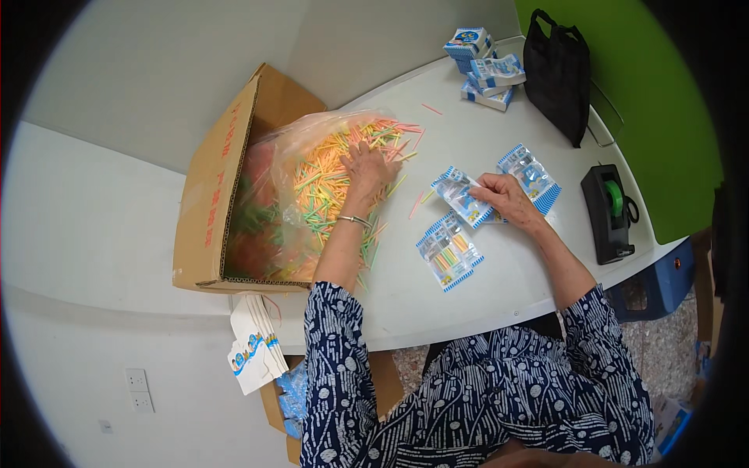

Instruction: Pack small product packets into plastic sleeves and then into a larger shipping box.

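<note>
A loose heap of thin pastel sticks (320,183), pink, yellow, orange and green, spills from a clear plastic bag (292,136) in a cardboard box lying on its side. My left hand (367,169) rests on the heap, its fingers spread among the sticks. To the right, my right hand (507,198) pinches a small blue-and-white clear-windowed packet (460,195) by its right edge, tilted above the table. Just below it lies a similar packet (450,253) with coloured sticks showing through its window. More packets (530,176) lie beyond my right hand, partly overlapping.
The cardboard box (211,187) stands at the left of the white table (398,312). Small boxes (484,70) are stacked at the back, beside a black bag (556,78). A tape dispenser (607,212) sits by the right edge. White cards (256,343) hang at the front-left edge.
</note>
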Action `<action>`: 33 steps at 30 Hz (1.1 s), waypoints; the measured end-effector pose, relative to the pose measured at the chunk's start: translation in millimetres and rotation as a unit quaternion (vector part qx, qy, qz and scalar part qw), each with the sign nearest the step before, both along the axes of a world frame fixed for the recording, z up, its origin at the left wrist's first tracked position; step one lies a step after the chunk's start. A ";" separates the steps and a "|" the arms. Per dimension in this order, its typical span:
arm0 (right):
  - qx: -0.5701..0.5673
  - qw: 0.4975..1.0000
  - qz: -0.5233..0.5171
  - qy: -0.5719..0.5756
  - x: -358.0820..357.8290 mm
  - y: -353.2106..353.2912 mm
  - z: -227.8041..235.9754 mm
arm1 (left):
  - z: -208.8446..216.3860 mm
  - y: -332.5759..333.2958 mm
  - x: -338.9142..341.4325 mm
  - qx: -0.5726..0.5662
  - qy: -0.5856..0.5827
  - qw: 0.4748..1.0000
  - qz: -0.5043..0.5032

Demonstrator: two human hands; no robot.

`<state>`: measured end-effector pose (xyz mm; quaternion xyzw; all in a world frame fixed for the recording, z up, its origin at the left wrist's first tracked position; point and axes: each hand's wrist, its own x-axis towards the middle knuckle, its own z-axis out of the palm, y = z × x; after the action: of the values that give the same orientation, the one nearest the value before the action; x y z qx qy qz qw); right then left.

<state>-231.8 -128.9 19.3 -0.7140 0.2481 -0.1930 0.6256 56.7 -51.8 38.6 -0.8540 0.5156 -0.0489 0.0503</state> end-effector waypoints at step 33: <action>-0.007 1.000 -0.008 0.011 2.4 1.7 0.6 | -7.5 24.3 12.7 -0.157 0.013 0.987 0.029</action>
<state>-229.5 -127.2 19.9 -0.7182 0.2591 -0.1919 0.6167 69.4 -27.5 31.1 -0.8663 0.4773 -0.1165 -0.0901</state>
